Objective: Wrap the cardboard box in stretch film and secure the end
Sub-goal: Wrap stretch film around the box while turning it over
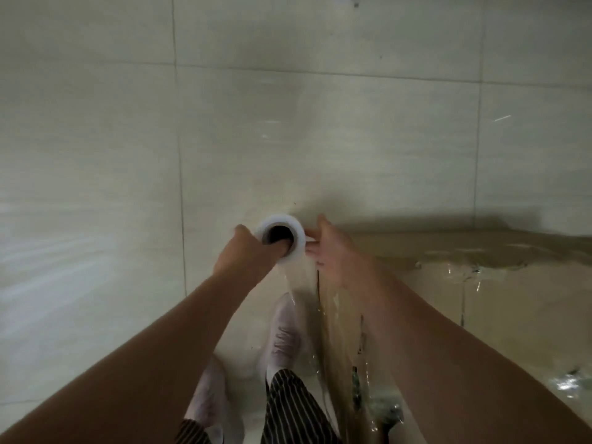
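A tall cardboard box (499,302) fills the right side, its faces shiny with clear stretch film. The white film roll (296,240) stands upright just off the box's near left corner, its dark core facing me. My left hand (246,254) grips the roll from the left, with fingers tucked into the core. On the roll's right side my right hand (330,251) pinches it, fingers curled against it. A sheet of film (307,283) runs from the roll down and back along the box's left face.
Pale tiled floor (128,155) spreads to the left and ahead. My two light shoes (282,334) and striped trouser legs (291,408) stand close beside the box's left face.
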